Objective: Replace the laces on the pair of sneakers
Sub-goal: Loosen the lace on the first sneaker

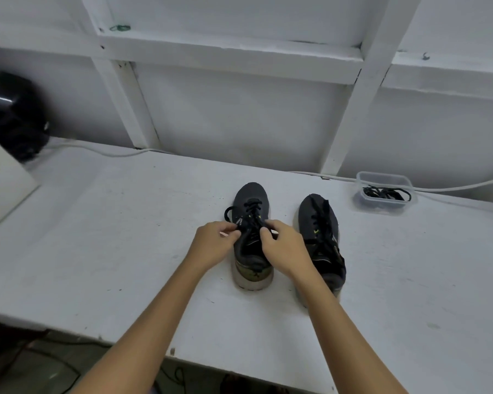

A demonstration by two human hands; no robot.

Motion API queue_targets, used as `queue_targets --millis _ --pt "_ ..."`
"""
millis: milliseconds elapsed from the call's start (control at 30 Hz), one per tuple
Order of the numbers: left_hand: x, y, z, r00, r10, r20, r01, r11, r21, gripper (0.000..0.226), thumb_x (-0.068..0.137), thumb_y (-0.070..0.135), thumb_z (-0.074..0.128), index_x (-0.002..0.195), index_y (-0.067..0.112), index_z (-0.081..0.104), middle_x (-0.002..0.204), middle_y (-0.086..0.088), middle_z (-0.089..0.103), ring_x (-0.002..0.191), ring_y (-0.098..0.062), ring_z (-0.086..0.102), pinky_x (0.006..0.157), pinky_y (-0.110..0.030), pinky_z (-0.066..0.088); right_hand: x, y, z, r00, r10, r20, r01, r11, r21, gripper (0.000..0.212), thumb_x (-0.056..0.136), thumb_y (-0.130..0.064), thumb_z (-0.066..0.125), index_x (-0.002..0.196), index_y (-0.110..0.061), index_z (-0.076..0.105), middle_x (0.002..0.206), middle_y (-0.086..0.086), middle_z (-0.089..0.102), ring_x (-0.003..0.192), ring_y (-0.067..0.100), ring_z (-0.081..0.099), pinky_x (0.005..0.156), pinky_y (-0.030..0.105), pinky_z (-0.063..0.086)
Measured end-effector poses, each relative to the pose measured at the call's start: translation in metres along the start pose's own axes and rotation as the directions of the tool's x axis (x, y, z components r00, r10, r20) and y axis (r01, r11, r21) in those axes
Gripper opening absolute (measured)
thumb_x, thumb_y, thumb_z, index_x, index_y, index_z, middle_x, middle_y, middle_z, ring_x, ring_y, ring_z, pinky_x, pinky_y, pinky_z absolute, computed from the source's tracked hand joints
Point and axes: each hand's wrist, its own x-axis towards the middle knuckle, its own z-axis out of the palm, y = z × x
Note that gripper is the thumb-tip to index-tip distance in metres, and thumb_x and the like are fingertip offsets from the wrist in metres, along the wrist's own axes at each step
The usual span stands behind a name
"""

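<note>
Both hands worked the left sneaker (251, 223): left hand (211, 245) and right hand (282, 245) each pinched its black lace (249, 211), flanking the tongue on the tabletop (125, 237).

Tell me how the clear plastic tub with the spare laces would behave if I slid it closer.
The clear plastic tub looks thin-walled and holds only black laces, so it is probably very light and should slide easily on the white table. Its low, wide shape makes tipping unlikely. The laces look floppy and may shift inside.

Sneakers (252, 223): dark matt knit cloth, pale rubbery soles. Laces (251, 211): black woven cord. Counter (125, 237): white painted, matt, scuffed. Tub (384, 191): clear smooth plastic. Helmet (12, 115): glossy black.
</note>
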Motion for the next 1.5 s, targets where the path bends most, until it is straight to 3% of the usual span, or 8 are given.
queue_targets --millis 167,267,433,533,667,933,1200,1500 --pt "0.011 0.006 0.007 0.985 -0.099 -0.141 0.081 0.989 -0.125 0.034 0.091 0.05 0.064 0.085 0.018 0.073 0.08 0.009 0.07 0.078 -0.005 0.064 0.06 -0.015 0.041 -0.003 0.005 0.006 0.998 -0.042 -0.04 0.043 0.999 0.019 0.03 0.104 -0.025 0.046 0.125 -0.022 0.067 0.089 -0.026 0.061 0.083 -0.006 0.059 0.072 0.007 0.041" --pt "0.012 0.012 0.008 0.995 0.002 -0.095 -0.013 0.993 -0.118 0.017 0.098 0.029 0.057 0.102 0.025 0.073 0.097 0.013 0.071 0.086 -0.001 0.062 0.067 -0.007 0.041 -0.001 0.006 0.006 0.999 -0.032 -0.029 0.033 0.999 0.03 0.031 0.104 -0.025 0.044 0.123 -0.022 0.068 0.087 -0.019 0.065 0.077 -0.004 0.062 0.064 0.007 0.042" --pt "0.015 0.013 0.001 0.926 0.107 -0.363 -0.144 0.987 -0.075 0.024 0.093 0.013 0.059 0.112 0.027 0.061 0.113 0.011 0.058 0.1 -0.01 0.057 0.077 -0.014 0.042 0.002 0.009 0.005 0.998 -0.046 -0.032 0.047 0.998 0.028 0.027 0.102 -0.023 0.045 0.111 -0.019 0.07 0.085 -0.011 0.068 0.071 0.0 0.06 0.062 0.005 0.041" --pt "0.022 0.013 -0.006 0.895 0.43 -0.123 -0.413 0.9 0.142 0.034 0.093 0.015 0.062 0.124 0.027 0.066 0.127 0.011 0.057 0.117 -0.011 0.045 0.097 -0.025 0.037 0.003 0.009 0.004 0.998 -0.067 -0.02 0.067 0.998 0.017 0.026 0.103 -0.024 0.046 0.114 -0.023 0.069 0.079 -0.024 0.059 0.077 -0.004 0.059 0.067 0.005 0.04" --pt "0.019 0.015 -0.011 0.88 0.475 -0.009 -0.46 0.856 0.235 0.008 0.092 0.024 0.066 0.097 0.029 0.072 0.112 0.019 0.064 0.114 -0.012 0.048 0.095 -0.041 0.043 0.005 0.009 0.004 0.996 -0.085 -0.019 0.085 0.996 -0.007 0.029 0.103 -0.024 0.046 0.12 -0.022 0.069 0.089 -0.021 0.062 0.085 -0.007 0.059 0.066 0.004 0.039" --pt "0.016 0.009 -0.016 0.944 0.309 0.118 -0.308 0.951 -0.025 0.021 0.098 0.032 0.06 0.114 0.043 0.068 0.072 0.021 0.066 0.077 0.003 0.064 0.069 -0.01 0.049 0.002 0.012 0.006 0.993 -0.108 -0.042 0.11 0.993 0.049 0.025 0.103 -0.022 0.047 0.115 -0.023 0.069 0.087 -0.024 0.061 0.087 -0.018 0.056 0.068 0.001 0.042" --pt "0.029 0.019 -0.019 0.916 0.398 0.052 -0.401 0.905 0.139 0.009 0.09 0.027 0.072 0.097 0.031 0.078 0.091 0.015 0.058 0.088 -0.001 0.054 0.075 -0.014 0.042 -0.006 -0.003 0.008 0.999 -0.05 0.018 0.047 0.99 0.136 0.035 0.074 -0.065 0.071 0.084 -0.032 0.07 0.078 -0.014 0.071 0.073 0.001 0.066 0.054 0.014 0.049" --pt "0.041 0.023 -0.04 0.931 0.363 -0.027 -0.363 0.931 0.034 0.007 0.086 0.029 0.077 0.085 0.036 0.076 0.085 0.015 0.061 0.081 0.0 0.056 0.07 -0.007 0.04 0.006 -0.008 0.012 0.994 0.112 -0.01 -0.112 0.993 -0.04 0.027 0.071 -0.046 0.079 0.083 -0.033 0.058 0.078 -0.013 0.069 0.073 0.005 0.067 0.068 0.031 0.061"
